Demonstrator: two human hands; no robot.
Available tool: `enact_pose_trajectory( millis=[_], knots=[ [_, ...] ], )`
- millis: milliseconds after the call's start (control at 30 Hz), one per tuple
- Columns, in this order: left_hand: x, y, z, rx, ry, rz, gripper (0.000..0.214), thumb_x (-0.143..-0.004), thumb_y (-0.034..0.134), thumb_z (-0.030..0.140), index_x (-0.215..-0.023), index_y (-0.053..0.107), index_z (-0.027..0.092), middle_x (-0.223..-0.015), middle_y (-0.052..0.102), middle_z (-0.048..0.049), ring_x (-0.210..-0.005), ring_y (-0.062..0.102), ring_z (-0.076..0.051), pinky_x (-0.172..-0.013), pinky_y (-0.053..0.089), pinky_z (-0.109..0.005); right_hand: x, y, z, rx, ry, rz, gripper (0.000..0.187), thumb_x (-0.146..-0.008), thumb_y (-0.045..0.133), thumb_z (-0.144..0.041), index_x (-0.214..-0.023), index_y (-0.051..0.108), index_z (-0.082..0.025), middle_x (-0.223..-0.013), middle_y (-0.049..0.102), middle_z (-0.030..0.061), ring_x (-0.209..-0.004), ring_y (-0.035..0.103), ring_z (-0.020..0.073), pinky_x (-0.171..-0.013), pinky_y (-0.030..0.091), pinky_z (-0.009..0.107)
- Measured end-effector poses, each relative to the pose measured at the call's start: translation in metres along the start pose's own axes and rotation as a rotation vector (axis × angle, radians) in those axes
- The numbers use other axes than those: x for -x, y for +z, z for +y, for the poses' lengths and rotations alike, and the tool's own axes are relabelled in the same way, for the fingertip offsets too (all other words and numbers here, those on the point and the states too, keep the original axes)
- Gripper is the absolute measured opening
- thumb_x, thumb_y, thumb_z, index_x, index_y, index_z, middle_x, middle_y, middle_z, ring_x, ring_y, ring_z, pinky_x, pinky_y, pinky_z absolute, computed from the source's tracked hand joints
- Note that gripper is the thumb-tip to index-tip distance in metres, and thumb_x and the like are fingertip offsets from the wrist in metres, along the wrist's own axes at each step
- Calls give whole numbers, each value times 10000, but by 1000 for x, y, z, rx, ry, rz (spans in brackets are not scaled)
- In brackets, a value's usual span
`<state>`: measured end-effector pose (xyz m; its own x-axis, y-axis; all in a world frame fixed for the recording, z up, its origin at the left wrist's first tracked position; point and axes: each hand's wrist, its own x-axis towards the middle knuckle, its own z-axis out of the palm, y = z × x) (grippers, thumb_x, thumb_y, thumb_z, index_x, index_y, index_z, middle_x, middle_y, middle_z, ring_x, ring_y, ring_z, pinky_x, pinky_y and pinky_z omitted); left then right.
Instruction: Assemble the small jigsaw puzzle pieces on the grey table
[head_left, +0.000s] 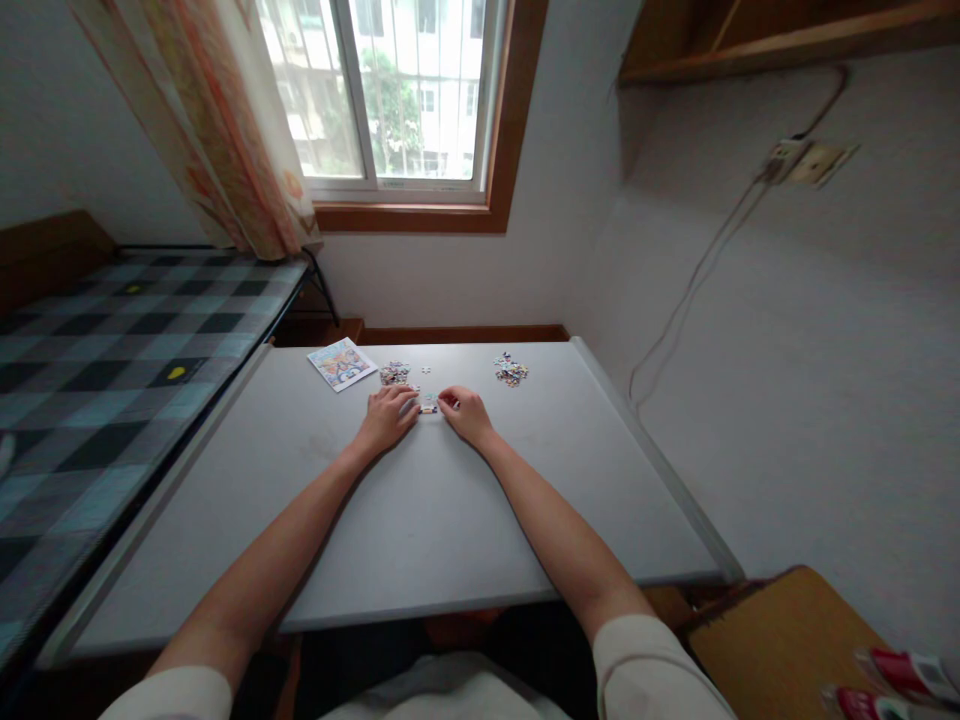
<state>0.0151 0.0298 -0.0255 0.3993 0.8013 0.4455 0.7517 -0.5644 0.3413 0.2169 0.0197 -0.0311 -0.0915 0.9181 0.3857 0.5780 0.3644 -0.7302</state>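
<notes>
Both my hands rest on a grey table near its far side. My left hand lies palm down with the fingers bent, their tips beside a few joined puzzle pieces. My right hand is curled, its fingertips pinched at the other side of those pieces; what it pinches is too small to make out. A pile of loose puzzle pieces lies just beyond my left hand. A second pile of pieces lies further right. A printed picture card lies flat at the far left.
A bed with a checked cover runs along the table's left edge. The white wall stands close on the right, with a cable hanging from a socket. A wooden stool is at the near right. A window and curtain are ahead.
</notes>
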Motion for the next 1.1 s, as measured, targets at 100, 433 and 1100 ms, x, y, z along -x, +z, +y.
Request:
enact_pose_trajectory(
  millis=[100, 433, 1100],
  knots=[
    [0, -1, 1, 13, 3, -14, 247, -893, 571, 311, -1108, 669, 236, -1190, 653, -77, -1126, 553, -269, -942, 400, -409, 0, 1, 1, -5, -3, -2, 92, -825, 583, -212, -822, 670, -182, -779, 674, 29, -704, 598, 136, -696, 465, 253],
    [2, -2, 3, 42, -15, -55, 260, -908, 551, 326, -1133, 657, 251, -1238, 654, -70, -1162, 545, -275, -948, 375, -426, 0, 0, -1, -9, -24, -18, 90, -819, 581, -197, -821, 669, -179, -769, 666, 26, -703, 594, 136, -700, 460, 254],
    [0, -5, 0, 155, 126, 61, 184, -914, 542, 296, -993, 678, 200, -982, 671, -69, -959, 604, -218, -900, 490, -388, 0, 1, -1, -11, -50, -25, 94, -817, 583, -179, -832, 674, -164, -769, 663, 20, -696, 587, 122, -687, 448, 232]
  ],
)
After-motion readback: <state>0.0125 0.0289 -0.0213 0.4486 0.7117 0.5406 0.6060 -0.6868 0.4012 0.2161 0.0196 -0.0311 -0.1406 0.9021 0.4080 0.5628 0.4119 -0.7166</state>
